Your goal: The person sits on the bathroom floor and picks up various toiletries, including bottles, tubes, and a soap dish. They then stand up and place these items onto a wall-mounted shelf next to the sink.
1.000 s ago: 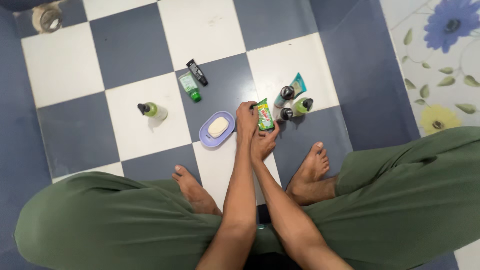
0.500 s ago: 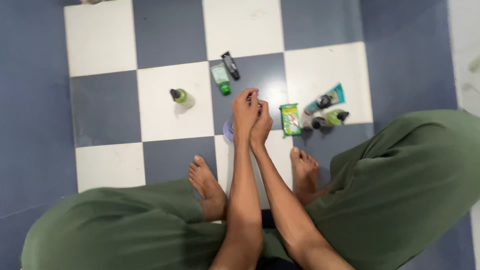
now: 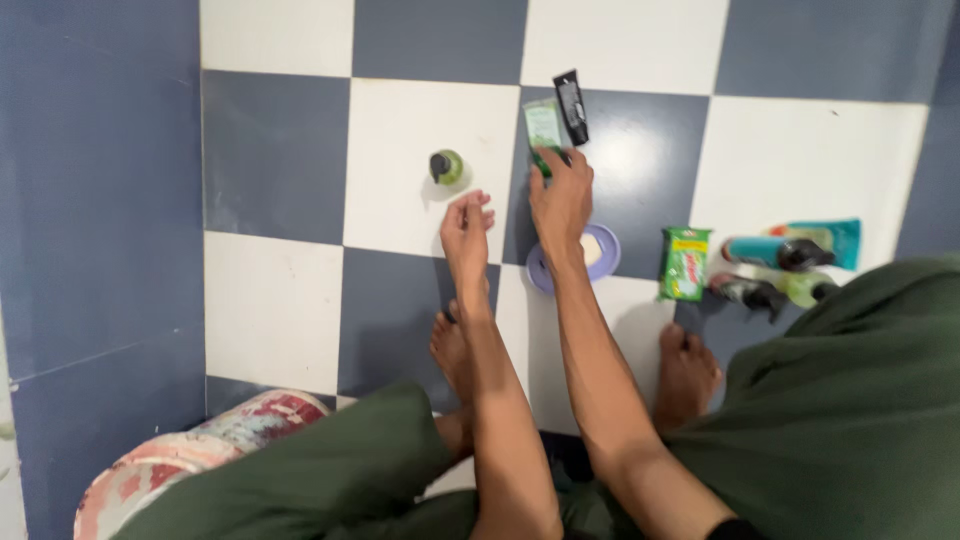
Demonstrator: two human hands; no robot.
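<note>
Person sits on a blue-and-white checkered floor [image 3: 270, 290], knees spread, green trousers, bare feet. A patterned red-and-cream cushion [image 3: 190, 465] lies at the far left, by the left knee.

On a white tile stands a small green pump bottle [image 3: 446, 167], upright, alone. Left hand [image 3: 467, 232] hovers just below it, fingers spread and loose, gripping nothing, not touching the bottle.

Next over, on the dark tile: a pale green tube [image 3: 543, 131] lying flat, its dark green cap toward the person, and a black tube [image 3: 572, 107] just beside it on the right, tilted, the two close or touching at the top. Right hand [image 3: 561, 198] reaches forward with fingertips on the green tube's cap end; fingers curl over it, but whether it is truly gripped I cannot tell.

Under the right wrist sits a lilac soap dish [image 3: 606, 240] with a pale soap bar, half hidden by the arm.

Further right, on a white tile, a green sachet [image 3: 684, 264] lies flat, apart from the dish. Beyond it is a cluster: a teal tube [image 3: 835, 240], a dark-capped bottle [image 3: 775, 251] and a green bottle [image 3: 805, 288], all lying down, close together, beside the right knee.
</note>
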